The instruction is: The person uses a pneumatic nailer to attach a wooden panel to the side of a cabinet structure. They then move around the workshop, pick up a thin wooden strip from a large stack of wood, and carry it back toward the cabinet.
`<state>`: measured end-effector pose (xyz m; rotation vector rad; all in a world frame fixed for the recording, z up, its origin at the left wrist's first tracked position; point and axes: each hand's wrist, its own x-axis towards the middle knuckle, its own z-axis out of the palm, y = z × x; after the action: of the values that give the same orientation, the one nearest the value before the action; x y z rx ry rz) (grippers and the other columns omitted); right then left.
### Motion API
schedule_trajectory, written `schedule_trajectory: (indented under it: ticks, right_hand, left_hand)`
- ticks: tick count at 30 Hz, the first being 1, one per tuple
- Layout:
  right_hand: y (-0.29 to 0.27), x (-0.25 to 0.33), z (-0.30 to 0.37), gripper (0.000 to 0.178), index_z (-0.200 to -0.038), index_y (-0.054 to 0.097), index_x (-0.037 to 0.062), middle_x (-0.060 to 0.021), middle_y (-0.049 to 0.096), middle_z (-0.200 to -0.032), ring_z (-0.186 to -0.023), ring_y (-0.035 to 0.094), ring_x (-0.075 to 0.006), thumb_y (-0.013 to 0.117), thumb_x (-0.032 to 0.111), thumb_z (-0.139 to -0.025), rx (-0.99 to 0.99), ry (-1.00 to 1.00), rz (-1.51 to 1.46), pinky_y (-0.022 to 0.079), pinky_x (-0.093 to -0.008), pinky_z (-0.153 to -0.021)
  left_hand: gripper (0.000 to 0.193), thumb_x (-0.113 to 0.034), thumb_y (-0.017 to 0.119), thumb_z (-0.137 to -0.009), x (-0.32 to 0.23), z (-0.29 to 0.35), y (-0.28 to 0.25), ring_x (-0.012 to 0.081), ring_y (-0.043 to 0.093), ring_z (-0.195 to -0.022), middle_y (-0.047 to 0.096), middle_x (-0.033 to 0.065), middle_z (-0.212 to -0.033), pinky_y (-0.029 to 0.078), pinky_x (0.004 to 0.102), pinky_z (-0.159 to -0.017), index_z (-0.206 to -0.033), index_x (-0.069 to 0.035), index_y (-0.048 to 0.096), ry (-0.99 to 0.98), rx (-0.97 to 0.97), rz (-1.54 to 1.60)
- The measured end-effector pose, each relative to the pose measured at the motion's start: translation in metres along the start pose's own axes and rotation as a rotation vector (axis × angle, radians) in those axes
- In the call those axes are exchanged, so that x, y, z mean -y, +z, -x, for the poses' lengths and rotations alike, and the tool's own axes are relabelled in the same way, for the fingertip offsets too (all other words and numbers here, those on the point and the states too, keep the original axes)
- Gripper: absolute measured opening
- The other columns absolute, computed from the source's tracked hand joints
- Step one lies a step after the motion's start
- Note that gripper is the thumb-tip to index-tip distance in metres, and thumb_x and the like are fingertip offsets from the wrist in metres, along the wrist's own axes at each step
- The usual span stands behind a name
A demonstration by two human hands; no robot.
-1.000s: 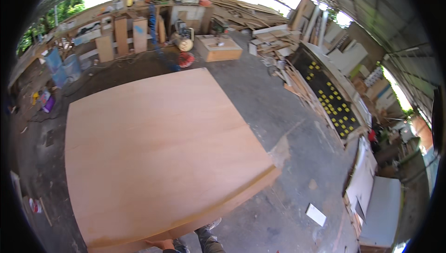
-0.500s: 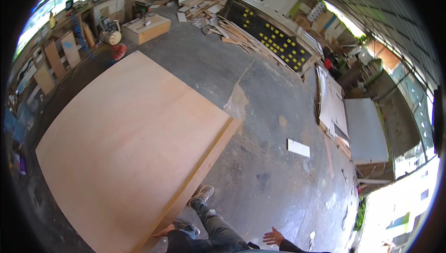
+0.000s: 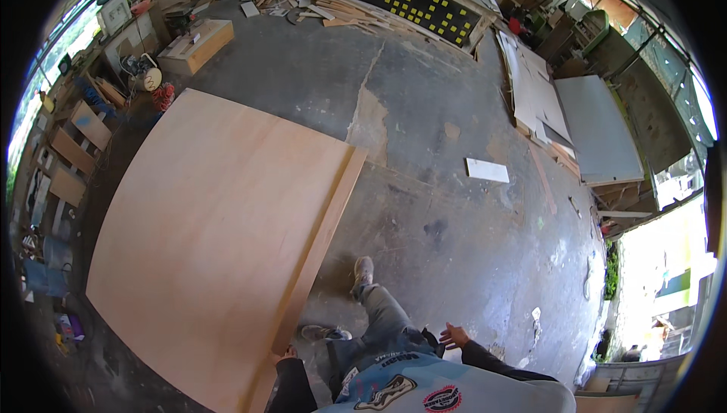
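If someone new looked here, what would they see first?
Probably the huge pale wooden panel filling much of the left, with the left hand at its edge. Next, the black board dotted with yellow, at the top middle. Then the small white piece on the grey floor, right of centre.

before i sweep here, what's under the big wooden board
Grey floor shows beside the wooden board, with the left hand at its edge. Whatever lies underneath is hidden by the board itself.

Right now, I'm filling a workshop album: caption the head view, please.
Left hand at the edge of a broad wooden panel, right hand away from it, over the grey floor.
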<state>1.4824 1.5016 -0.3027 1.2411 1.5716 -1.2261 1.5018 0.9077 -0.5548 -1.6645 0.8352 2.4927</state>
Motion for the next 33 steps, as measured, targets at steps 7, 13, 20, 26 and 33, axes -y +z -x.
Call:
schedule_trajectory:
  ticks: [7, 13, 20, 26, 33]
  right_hand:
    - [-0.009, 0.068, -0.06, 0.051, -0.114, 0.057, -0.0009, -0.0141, 0.065, -0.1, -0.077, 0.067, -0.0269, 0.052, 0.044, -0.09, 0.063, -0.15, -0.194, 0.051, -0.0394, -0.064]
    - [-0.072, 0.135, -0.111, 0.038, -0.102, 0.064, 0.0005, -0.0096, 0.068, -0.083, -0.07, 0.068, -0.0209, 0.057, 0.035, -0.088, -0.061, -0.491, 0.094, 0.051, -0.0309, -0.055]
    - [-0.174, 0.237, -0.134, 0.029, -0.091, 0.064, 0.0016, -0.0085, 0.068, -0.079, -0.066, 0.067, -0.0185, 0.058, 0.029, -0.089, -0.239, -0.371, -0.258, 0.05, -0.0282, -0.053]
    - [-0.196, 0.332, -0.189, 0.025, -0.093, 0.063, 0.0009, -0.0081, 0.067, -0.079, -0.064, 0.066, -0.0174, 0.055, 0.024, -0.088, -0.323, -0.442, -0.478, 0.048, -0.0278, -0.052]
    - [-0.185, 0.469, -0.209, 0.03, -0.101, 0.064, -0.0017, -0.0102, 0.069, -0.085, -0.07, 0.068, -0.0188, 0.054, 0.024, -0.09, 0.063, -0.732, 0.1, 0.051, -0.0299, -0.06]
  left_hand:
    - [0.058, -0.047, 0.041, -0.093, -0.03, 0.07, 0.115, 0.0338, 0.054, -0.112, 0.045, 0.0159, -0.132, 0.045, 0.0455, -0.088, -0.136, -0.008, 0.034, -0.143, -0.201, 0.167]
    - [0.057, -0.041, 0.046, -0.094, 0.0, 0.062, 0.272, 0.0328, 0.062, -0.096, 0.055, 0.018, -0.121, 0.05, 0.0422, -0.075, -0.132, -0.001, 0.035, -0.022, -0.002, -0.47]
    - [0.037, -0.035, 0.052, -0.091, 0.041, 0.042, 0.501, 0.0258, 0.067, -0.077, 0.064, 0.014, -0.099, 0.05, 0.0359, -0.063, -0.109, -0.003, 0.055, 0.127, 0.257, -0.936]
    - [0.029, -0.026, 0.06, -0.087, 0.057, 0.045, 0.595, 0.0228, 0.067, -0.071, 0.065, 0.0125, -0.088, 0.049, 0.0315, -0.056, -0.103, -0.002, 0.058, 0.089, 0.275, -1.082]
    - [0.033, -0.03, 0.062, -0.084, 0.081, -0.037, 0.609, 0.028, 0.068, -0.065, 0.068, 0.0155, -0.085, 0.054, 0.038, -0.058, -0.098, -0.001, 0.066, -0.038, 0.214, -1.608]
